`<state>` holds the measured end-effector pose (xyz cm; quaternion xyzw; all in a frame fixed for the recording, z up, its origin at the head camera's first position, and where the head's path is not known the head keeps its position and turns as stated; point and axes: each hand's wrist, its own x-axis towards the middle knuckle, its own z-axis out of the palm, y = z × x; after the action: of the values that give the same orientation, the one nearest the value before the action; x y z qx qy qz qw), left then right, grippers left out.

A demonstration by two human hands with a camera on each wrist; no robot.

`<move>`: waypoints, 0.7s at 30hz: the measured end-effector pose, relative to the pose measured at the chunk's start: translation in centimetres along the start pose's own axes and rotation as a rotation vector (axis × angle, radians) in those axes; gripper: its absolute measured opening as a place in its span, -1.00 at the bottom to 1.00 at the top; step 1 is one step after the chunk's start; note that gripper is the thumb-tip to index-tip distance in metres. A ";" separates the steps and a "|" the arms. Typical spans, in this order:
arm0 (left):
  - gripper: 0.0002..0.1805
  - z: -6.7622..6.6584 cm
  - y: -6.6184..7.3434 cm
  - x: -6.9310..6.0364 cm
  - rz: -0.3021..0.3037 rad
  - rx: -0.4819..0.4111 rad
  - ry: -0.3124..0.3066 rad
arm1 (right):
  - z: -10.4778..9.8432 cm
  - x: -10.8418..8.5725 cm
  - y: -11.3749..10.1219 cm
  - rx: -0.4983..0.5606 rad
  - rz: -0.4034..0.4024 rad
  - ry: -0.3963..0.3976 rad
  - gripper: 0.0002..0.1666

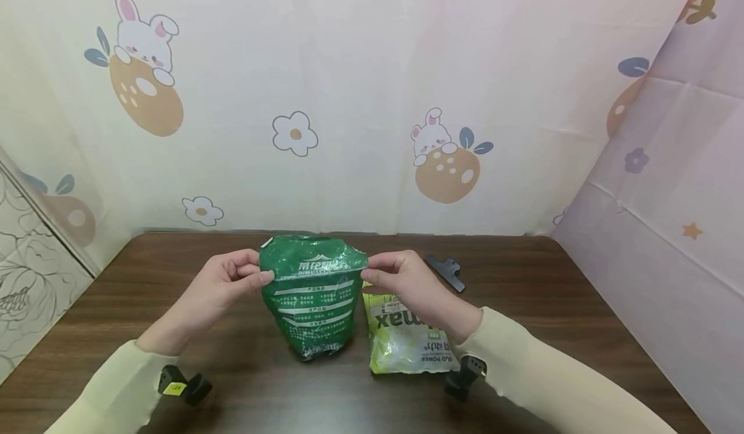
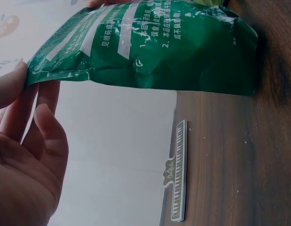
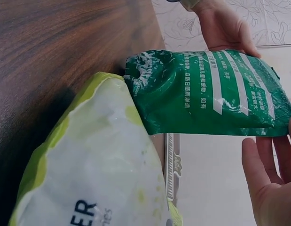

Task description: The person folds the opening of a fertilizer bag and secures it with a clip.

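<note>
A green plastic bag [image 1: 316,318] with white stripes and printing stands upright on the table, its top edge spread sideways. My left hand [image 1: 232,282] pinches the bag's upper left corner between thumb and fingers. At the upper right corner, my right hand [image 1: 409,289] pinches the same bag. In the left wrist view the left thumb lies on the printed face, with fingers behind. A yellow-green and white bag [image 1: 407,347] lies just right of the green one, partly under my right forearm. Whether the green bag's mouth is open cannot be told.
A grey-blue clip [image 1: 446,272] lies at the back right of the brown table [image 1: 523,279]. The left wrist view shows a long clip [image 2: 179,172] near the table's back edge. Behind the table hangs a pale curtain [image 1: 360,85] with rabbit prints.
</note>
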<state>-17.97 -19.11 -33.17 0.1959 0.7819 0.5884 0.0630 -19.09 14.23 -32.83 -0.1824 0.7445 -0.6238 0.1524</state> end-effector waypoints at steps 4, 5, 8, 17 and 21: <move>-0.76 0.3 0.2 -0.2 0.028 -0.005 0.004 | -0.1 -0.2 0.0 -0.028 -0.002 -0.001 -0.70; -0.77 0.4 0.2 -0.3 0.035 -0.006 0.006 | -0.2 -0.2 0.1 -0.040 0.000 -0.003 -0.70; -0.78 0.5 0.3 -0.5 0.039 -0.003 0.017 | -0.3 -0.4 0.2 -0.066 -0.001 -0.006 -0.69; -0.54 0.9 0.7 -0.9 0.087 0.111 0.143 | -0.2 -0.6 0.2 -0.082 -0.030 -0.007 -0.69; -0.41 1.0 0.7 -0.9 0.167 0.188 0.196 | -0.2 -0.6 0.2 -0.063 -0.025 -0.004 -0.68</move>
<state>-16.62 -18.36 -32.91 0.2069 0.8168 0.5323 -0.0815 -18.65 14.70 -32.95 -0.1975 0.7613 -0.6014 0.1403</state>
